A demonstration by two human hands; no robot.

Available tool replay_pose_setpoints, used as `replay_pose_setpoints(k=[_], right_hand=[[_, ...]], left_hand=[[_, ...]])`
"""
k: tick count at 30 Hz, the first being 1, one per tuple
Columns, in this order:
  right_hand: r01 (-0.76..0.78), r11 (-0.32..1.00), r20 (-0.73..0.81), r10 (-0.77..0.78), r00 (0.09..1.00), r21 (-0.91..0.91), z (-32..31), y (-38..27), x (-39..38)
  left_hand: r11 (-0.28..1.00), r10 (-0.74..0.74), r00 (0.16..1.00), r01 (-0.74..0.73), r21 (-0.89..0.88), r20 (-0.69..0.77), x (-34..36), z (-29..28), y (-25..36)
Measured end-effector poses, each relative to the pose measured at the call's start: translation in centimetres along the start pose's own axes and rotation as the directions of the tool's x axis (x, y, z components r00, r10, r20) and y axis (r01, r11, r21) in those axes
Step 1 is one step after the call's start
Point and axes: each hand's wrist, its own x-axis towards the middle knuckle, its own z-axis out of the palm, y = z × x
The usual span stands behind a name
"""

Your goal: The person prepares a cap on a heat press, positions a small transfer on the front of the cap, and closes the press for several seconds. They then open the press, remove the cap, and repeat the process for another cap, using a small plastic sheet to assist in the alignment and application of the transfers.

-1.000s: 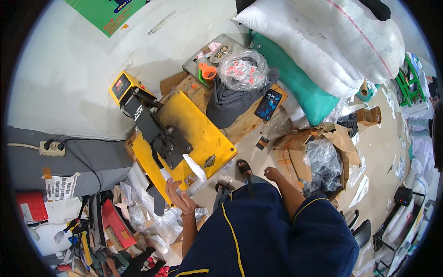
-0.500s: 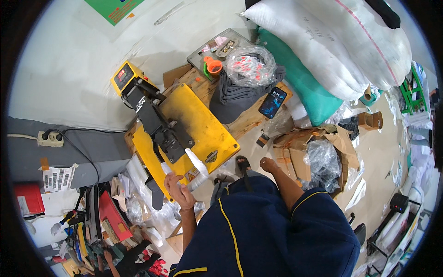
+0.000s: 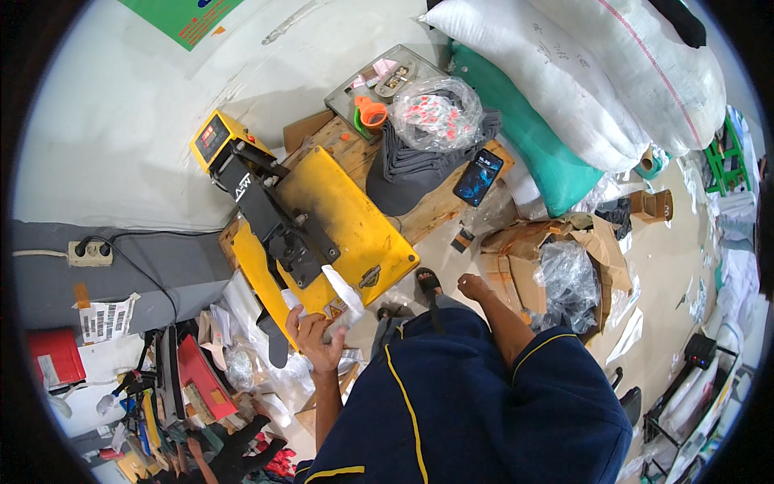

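Observation:
My left hand (image 3: 319, 337) is open, its fingers apart, beside the white-wrapped handle (image 3: 345, 295) of a yellow and black heat press (image 3: 355, 214). Whether a fingertip touches the handle, I cannot tell. My right hand (image 3: 474, 286) hangs near my side with curled fingers, and nothing shows in it. The press has a yellow control box (image 3: 218, 139) with a lit display at its far left. Behind the press lies a stack of dark grey caps (image 3: 407, 173), with a clear plastic bag (image 3: 435, 113) of red and white pieces on top.
A phone (image 3: 479, 177) lies on the wooden table (image 3: 427, 219) near an orange cup (image 3: 371, 113). To the right stands an open carton (image 3: 516, 278) holding clear plastic. Large white sacks (image 3: 540, 73) rest on a green one (image 3: 524, 137). Another person (image 3: 234, 460) is at the lower left.
My left hand has turned and its fingers have spread beside the handle, a little to the left. The right hand stays curled at nearly the same place.

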Motion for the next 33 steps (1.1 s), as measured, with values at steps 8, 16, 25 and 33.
replay_pose_setpoints(k=[8,16,25,33], right_hand=[[-0.093,0.994,-0.002,0.093,0.996,0.051,0.9,1.9,0.9],[0.044,0.989,-0.014,-0.047,0.999,-0.139,6.9,6.8,3.2],[0.188,0.977,-0.119,-0.176,0.977,0.096,5.1,-1.3,1.8],[-0.107,0.909,0.023,0.107,0.994,0.403,9.8,-4.3,-2.9]], left_hand=[[0.979,0.032,0.961,-0.086,0.186,0.275,2.9,-2.8,1.3],[0.925,0.2,0.956,-0.113,0.362,-0.212,13.6,-19.1,-1.4],[0.98,-0.123,0.919,0.173,0.103,-0.375,38.7,-30.7,-3.0],[0.982,0.185,0.974,-0.177,0.065,-0.131,33.4,-32.9,-7.5]])
